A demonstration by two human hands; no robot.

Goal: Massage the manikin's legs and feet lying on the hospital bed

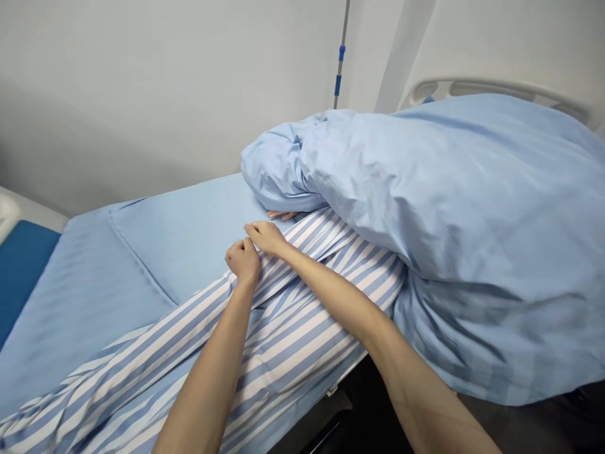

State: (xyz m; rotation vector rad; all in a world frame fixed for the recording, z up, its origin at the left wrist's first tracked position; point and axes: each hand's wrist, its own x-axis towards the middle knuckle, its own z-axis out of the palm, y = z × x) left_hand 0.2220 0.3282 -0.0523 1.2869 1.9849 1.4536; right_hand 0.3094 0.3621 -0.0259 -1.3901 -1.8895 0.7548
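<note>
My left hand (242,257) is closed in a fist at the far edge of a pair of blue-and-white striped trousers (283,359), on the upper leg of a figure lying on the bed. My right hand (265,237), also a fist, is just beside it, nearer the quilt and over the same leg. Nothing shows in either fist. Whether they press on the cloth or hover just above it, I cannot tell. A light blue quilt (425,189) is folded back over the figure's upper body. Fingers of another hand (282,215) poke out from under the quilt.
A light blue sheet (142,252) covers the bed. At the far right stands a pale bed rail (496,82), and a pole with blue fittings (339,69) rises by the wall. A dark blue panel (23,271) lies at the left end.
</note>
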